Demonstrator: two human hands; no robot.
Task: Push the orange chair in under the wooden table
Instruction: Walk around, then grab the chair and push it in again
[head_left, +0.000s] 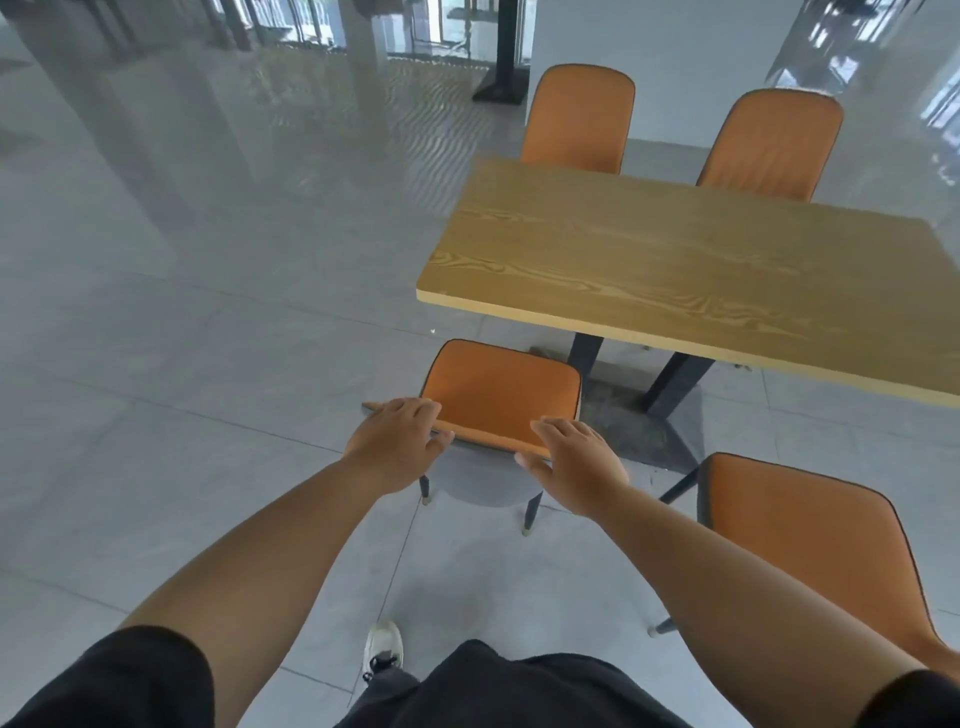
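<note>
An orange chair (498, 392) with a grey back shell and dark legs stands on the floor, pulled out from the near left corner of the wooden table (675, 260). Its seat lies clear of the tabletop edge. My left hand (400, 441) rests on the left part of the backrest's top edge, fingers laid over it. On the right part of that same edge sits my right hand (576, 462), fingers spread and thumb toward the middle. The chair's front legs are hidden from me.
A second orange chair (800, 540) stands close on the right, beside the one I touch. Two more orange chairs (576, 119) (774, 145) face me across the table. The table's dark base (639, 415) sits on grey tiles. Open floor spreads to the left.
</note>
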